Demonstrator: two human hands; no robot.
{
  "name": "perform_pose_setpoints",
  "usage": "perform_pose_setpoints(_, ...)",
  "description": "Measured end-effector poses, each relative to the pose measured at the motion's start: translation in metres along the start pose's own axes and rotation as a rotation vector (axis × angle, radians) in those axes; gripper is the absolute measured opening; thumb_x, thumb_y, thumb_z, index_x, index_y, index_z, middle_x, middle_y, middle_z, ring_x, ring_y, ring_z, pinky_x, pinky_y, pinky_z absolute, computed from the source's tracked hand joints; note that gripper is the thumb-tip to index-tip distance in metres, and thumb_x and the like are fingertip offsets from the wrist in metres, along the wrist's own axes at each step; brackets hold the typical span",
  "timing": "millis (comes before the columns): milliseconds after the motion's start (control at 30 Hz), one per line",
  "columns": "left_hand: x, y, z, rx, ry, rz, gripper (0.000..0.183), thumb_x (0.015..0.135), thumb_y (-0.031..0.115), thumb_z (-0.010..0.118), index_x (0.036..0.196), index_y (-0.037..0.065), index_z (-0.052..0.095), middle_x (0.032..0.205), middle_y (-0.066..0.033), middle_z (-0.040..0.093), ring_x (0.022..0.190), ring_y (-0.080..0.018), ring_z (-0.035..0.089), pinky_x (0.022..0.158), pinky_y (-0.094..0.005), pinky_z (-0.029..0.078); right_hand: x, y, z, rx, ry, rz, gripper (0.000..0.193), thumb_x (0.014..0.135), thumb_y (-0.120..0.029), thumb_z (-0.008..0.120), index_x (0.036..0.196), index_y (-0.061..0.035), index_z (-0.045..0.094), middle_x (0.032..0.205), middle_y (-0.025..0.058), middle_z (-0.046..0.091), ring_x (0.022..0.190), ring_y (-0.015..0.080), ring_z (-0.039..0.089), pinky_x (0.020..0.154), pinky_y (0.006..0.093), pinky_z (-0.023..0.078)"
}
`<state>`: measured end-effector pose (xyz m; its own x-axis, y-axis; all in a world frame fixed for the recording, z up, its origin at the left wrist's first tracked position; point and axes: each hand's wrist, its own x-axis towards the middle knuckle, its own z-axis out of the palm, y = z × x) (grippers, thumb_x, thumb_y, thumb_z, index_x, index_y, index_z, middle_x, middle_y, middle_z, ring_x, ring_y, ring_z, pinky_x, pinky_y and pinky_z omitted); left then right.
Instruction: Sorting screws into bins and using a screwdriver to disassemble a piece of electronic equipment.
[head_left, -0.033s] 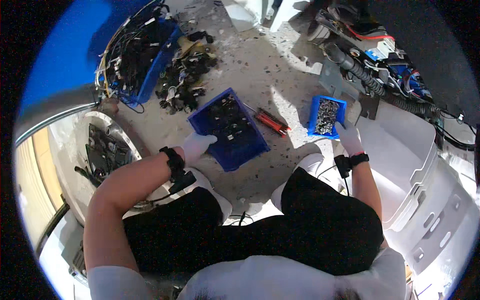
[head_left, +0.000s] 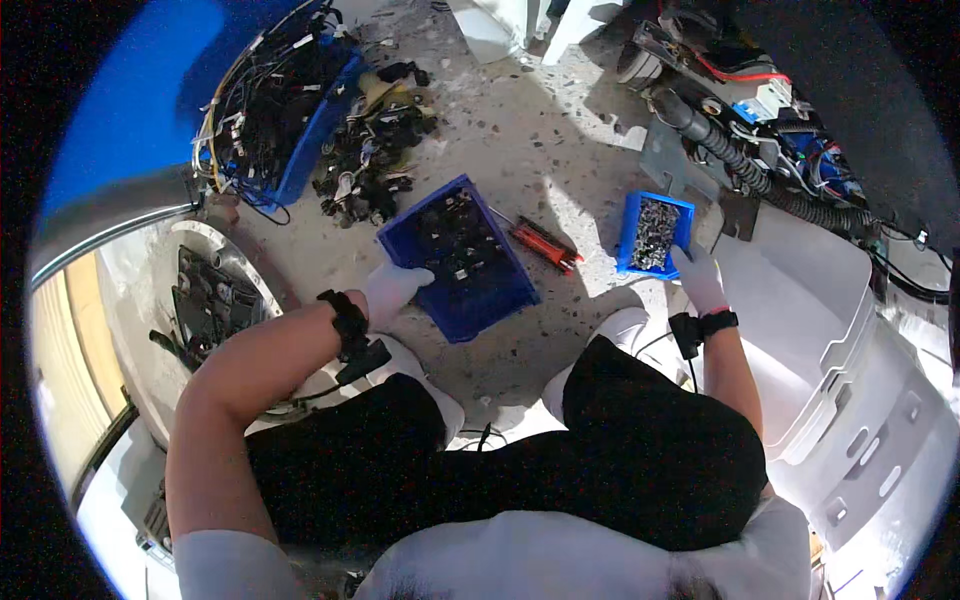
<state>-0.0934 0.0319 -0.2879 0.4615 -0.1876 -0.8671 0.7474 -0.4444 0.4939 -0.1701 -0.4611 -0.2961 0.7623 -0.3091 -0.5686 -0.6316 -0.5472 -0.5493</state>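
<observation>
In the head view, my left hand [head_left: 392, 290] has the big bin [head_left: 487, 318] by its left edge, fingers over the rim – probably to steady it. My right hand [head_left: 702, 280] pinches the small bin [head_left: 627, 240] at its near right corner, which seems to leave the inside clear. I can't tell how tight either grip is. Both bins are blue and sit on the floor [head_left: 480, 120]: the big 1 darker, with scattered black parts [head_left: 455, 225]; the small 1 brighter, full of silvery bits [head_left: 655, 232].
</observation>
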Motion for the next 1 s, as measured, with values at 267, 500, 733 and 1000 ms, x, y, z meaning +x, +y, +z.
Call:
perform_pose_setpoints(267, -0.04, 0.063, -0.01, -0.153, -0.306, -0.021, 0.033, 0.086, 0.013, 0.057, 0.117, 0.001, 0.058, 0.113, -0.0064, 0.063, 0.1, -0.0204, 0.06, 0.09, -0.0349, 0.046, -0.05, -0.036, 0.001, -0.352, 0.208, 0.074, 0.041, 0.087, -0.035, 0.056, 0.111, -0.0031, 0.058, 0.104, 0.0223, 0.064, 0.098, 0.0392, 0.06, 0.085, 0.0436, 0.047)
perform_pose_setpoints(500, 0.027, 0.08, 0.035, 0.102, -0.218, 0.245, 0.036, 0.082, 0.024, 0.062, 0.099, -0.007, 0.063, 0.091, -0.0099, 0.066, 0.084, -0.0193, 0.059, 0.078, -0.0326, 0.046, -0.051, -0.091, 0.022, -0.377, 0.182, -0.049, 0.036, 0.089, -0.04, 0.051, 0.097, -0.0066, 0.062, 0.09, 0.019, 0.066, 0.085, 0.0375, 0.063, 0.076, 0.0464, 0.048)
perform_pose_setpoints(733, 0.029, 0.16, 0.045, 0.362, -0.007, 0.25, 0.045, 0.079, 0.031, 0.062, 0.096, -0.01, 0.061, 0.088, -0.0153, 0.065, 0.081, -0.0232, 0.059, 0.075, -0.0349, 0.045, -0.044, -0.093, 0.029, -0.31, 0.14, -0.089, 0.033, 0.09, -0.036, 0.049, 0.095, -0.0056, 0.062, 0.091, 0.0202, 0.065, 0.088, 0.0383, 0.061, 0.076, 0.0458, 0.048)
perform_pose_setpoints(1000, 0.024, 0.197, 0.069, 0.116, -0.046, 0.073, 0.042, 0.082, 0.03, 0.063, 0.107, -0.004, 0.063, 0.103, -0.0092, 0.066, 0.091, -0.0204, 0.061, 0.079, -0.0356, 0.05, -0.037, -0.07, 0.051, -0.267, 0.054, -0.116, 0.04, 0.086, -0.037, 0.054, 0.105, -0.0024, 0.06, 0.099, 0.0234, 0.063, 0.092, 0.0385, 0.06, 0.08, 0.0444, 0.048)
